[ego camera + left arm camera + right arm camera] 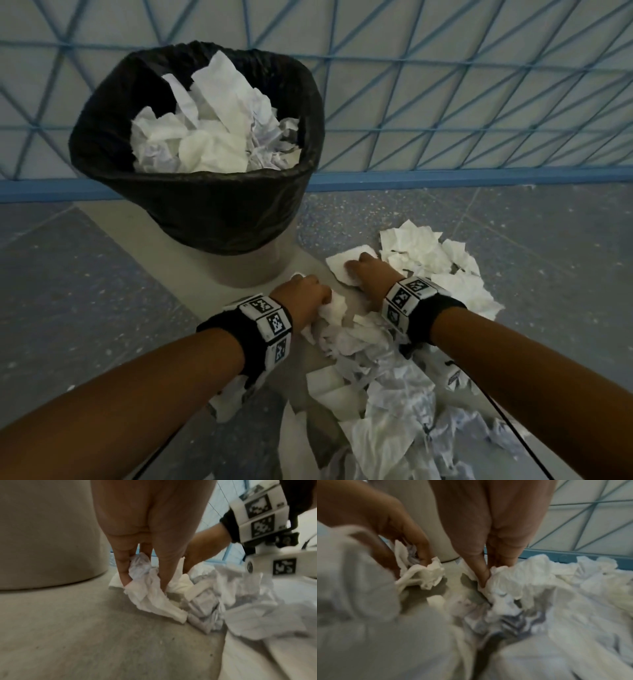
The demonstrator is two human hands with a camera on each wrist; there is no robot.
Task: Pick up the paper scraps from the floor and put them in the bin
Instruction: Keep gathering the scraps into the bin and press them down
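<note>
**Both hands down in the paper by the bin**

Your left hand (pixel 303 291) is at the near edge of the pile, its fingers (pixel 123 566) curled down into a crumpled white scrap (pixel 154 596) and pinching it against the floor (pixel 102 291). Your right hand (pixel 368 270) is just beside it, fingers (pixel 483 570) bunched into another white sheet (pixel 342 265) and gripping a fold of it. The paper scraps (pixel 394 394) spread from both hands back toward you and to your right, some plain white, some printed. The bin (pixel 191 192), lined with a black bag, stands just beyond your left hand and is heaped with crumpled paper (pixel 212 137). Behind it runs a blue lattice railing (pixel 479 85).
</note>
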